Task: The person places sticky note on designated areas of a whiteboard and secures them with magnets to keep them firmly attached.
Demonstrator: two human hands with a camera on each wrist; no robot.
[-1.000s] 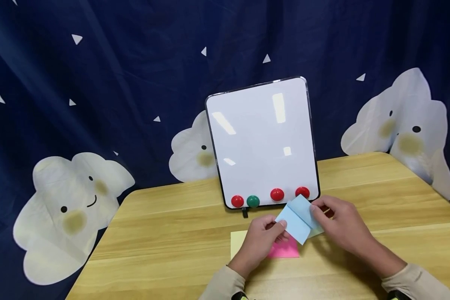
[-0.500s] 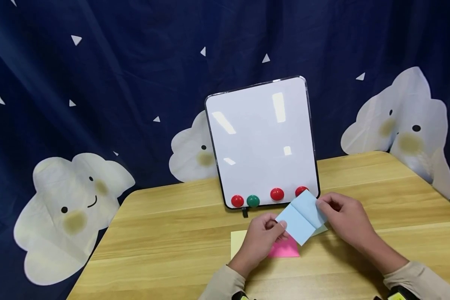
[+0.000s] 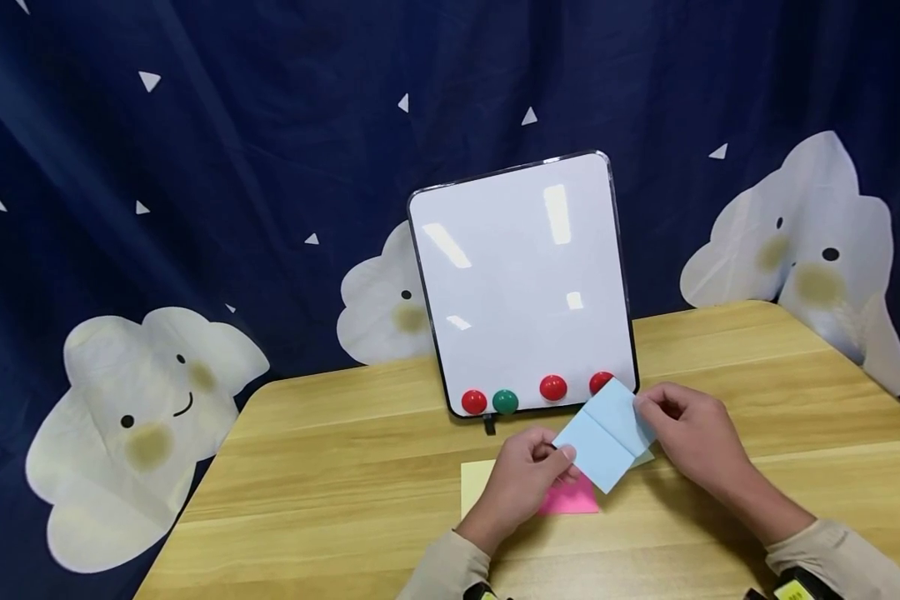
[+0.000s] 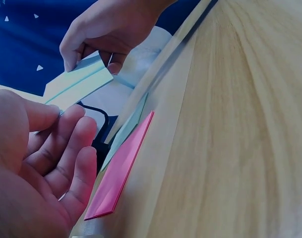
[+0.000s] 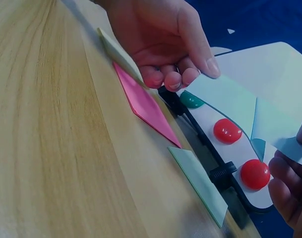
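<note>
A light blue square of paper (image 3: 603, 440) with a crease across its middle is held up over the table, tilted. My left hand (image 3: 520, 477) pinches its left corner between thumb and fingers. On the opposite side, my right hand (image 3: 690, 429) pinches the right corner; in the right wrist view those fingers (image 5: 288, 186) show at the right edge. Below lie a pink paper (image 5: 146, 109), a yellow paper (image 5: 120, 53) and a pale green paper (image 5: 203, 183), in a row on the wood. In the head view, the blue sheet and left hand partly cover them.
Behind the hands a whiteboard (image 3: 525, 275) stands on the wooden table (image 3: 330, 467). Along its lower edge sit red magnets (image 3: 552, 387) and a green magnet (image 3: 506, 402). A dark blue curtain (image 3: 285, 125) with printed clouds hangs behind the table.
The blue paper has opened out flatter along its crease. My right hand has shifted slightly right and up with its corner, while my left hand has stayed almost in place.
</note>
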